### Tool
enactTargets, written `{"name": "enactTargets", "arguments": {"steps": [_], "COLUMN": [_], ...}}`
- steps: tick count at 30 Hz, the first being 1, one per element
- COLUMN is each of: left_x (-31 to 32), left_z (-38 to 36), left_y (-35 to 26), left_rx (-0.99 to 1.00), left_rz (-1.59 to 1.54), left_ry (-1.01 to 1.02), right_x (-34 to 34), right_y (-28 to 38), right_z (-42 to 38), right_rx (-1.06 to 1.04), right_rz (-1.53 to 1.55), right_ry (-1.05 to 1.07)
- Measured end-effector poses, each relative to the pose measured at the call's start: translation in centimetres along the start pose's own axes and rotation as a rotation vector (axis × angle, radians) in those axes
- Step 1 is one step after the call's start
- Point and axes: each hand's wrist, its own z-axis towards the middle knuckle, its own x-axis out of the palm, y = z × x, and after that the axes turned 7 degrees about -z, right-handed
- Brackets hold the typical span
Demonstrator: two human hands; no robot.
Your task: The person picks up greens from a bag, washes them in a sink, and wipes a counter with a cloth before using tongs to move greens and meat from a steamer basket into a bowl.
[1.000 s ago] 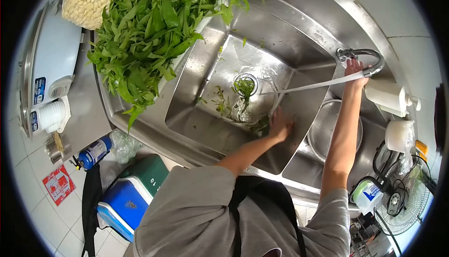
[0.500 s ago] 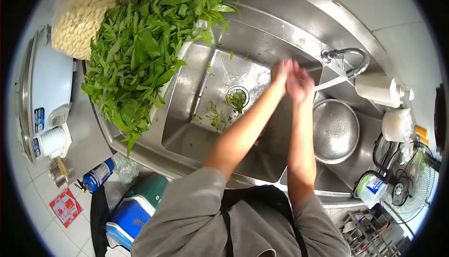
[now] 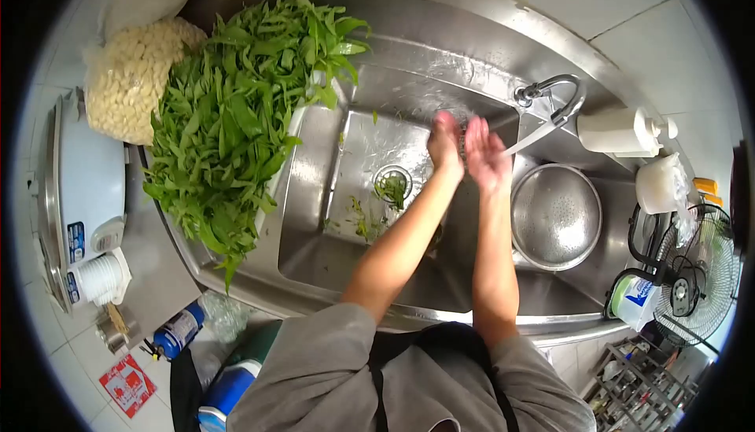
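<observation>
My left hand (image 3: 445,147) is over the sink basin (image 3: 314,223), seen edge-on with its fingers stretched away from me and slightly blurred. Just to its right is my right hand (image 3: 487,158), palm up, its fingers extended. A narrow gap separates the two hands, and neither holds anything. Water streams from the curved faucet (image 3: 568,109) towards my right hand. Below and left of the hands, green leaf scraps (image 3: 391,188) lie over the drain and on the basin floor. A large heap of green leafy vegetables (image 3: 236,125) stands left of the basin.
A metal colander (image 3: 556,216) sits in the right-hand basin. By the wall are a white dispenser bottle (image 3: 617,133) and a fan (image 3: 700,275). A bag of pale peeled cloves or nuts (image 3: 130,78) stands behind the greens, with a scale-like appliance (image 3: 90,180) at far left.
My hands have come apart from being pressed together, and the right palm has turned up into view. The whole view has shifted slightly.
</observation>
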Motion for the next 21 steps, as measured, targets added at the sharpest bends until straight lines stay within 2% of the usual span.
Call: {"name": "enactTargets", "arguments": {"steps": [1,3,4,5,8,10,11,13,15,17,18,19,20,21], "left_x": [-1.1,0.0,0.6,1.3,3.1,3.0,3.3,3.7,3.2,1.5,0.9,-0.6,-1.0,-1.9], "left_z": [-0.7,-4.2,-4.2,-4.6,-5.4,-5.7,-6.2,-6.7,-4.6,-0.5,1.1,2.7,2.1,0.8], "left_y": [1.1,1.9,2.3,2.6,3.2,3.5,3.3,2.0,-0.3,-5.7,-8.7,-12.3,-15.1,-17.2], "left_rx": [-0.197,-0.238,-0.293,-0.297,-0.096,-0.061,-0.027,0.021,0.059,0.379,0.643,0.494,0.427,0.356], "left_rz": [0.057,0.188,0.197,0.201,0.396,0.438,0.472,0.535,0.423,0.528,0.66,0.642,0.657,0.67], "left_ry": [-0.031,-0.026,-0.054,-0.047,0.193,0.226,0.252,0.229,0.278,0.235,0.122,-0.021,-0.112,-0.212], "right_x": [-2.0,-3.8,-3.6,-3.4,-2.6,-1.9,-2.0,-2.0,-1.8,-1.3,0.7,3.1,2.8,2.2], "right_y": [0.2,1.3,2.1,2.4,3.1,3.0,2.9,2.3,0.4,-2.5,-5.0,-7.0,-7.2,-6.4], "right_z": [-0.3,-1.4,-1.6,-1.5,-2.2,-2.9,-3.0,-2.7,1.1,7.3,5.8,3.9,2.9,1.4], "right_rx": [-0.028,-0.038,-0.111,-0.073,-0.131,-0.202,-0.204,-0.158,-0.172,0.141,0.048,-0.049,-0.147,-0.105], "right_rz": [0.016,0.133,-0.035,-0.131,-0.139,-0.239,-0.233,-0.251,-0.455,-0.611,-0.768,-0.907,-0.84,-0.679], "right_ry": [-0.004,0.113,0.074,0.294,0.351,0.201,0.202,0.374,0.356,0.532,0.313,0.098,0.101,0.108]}}
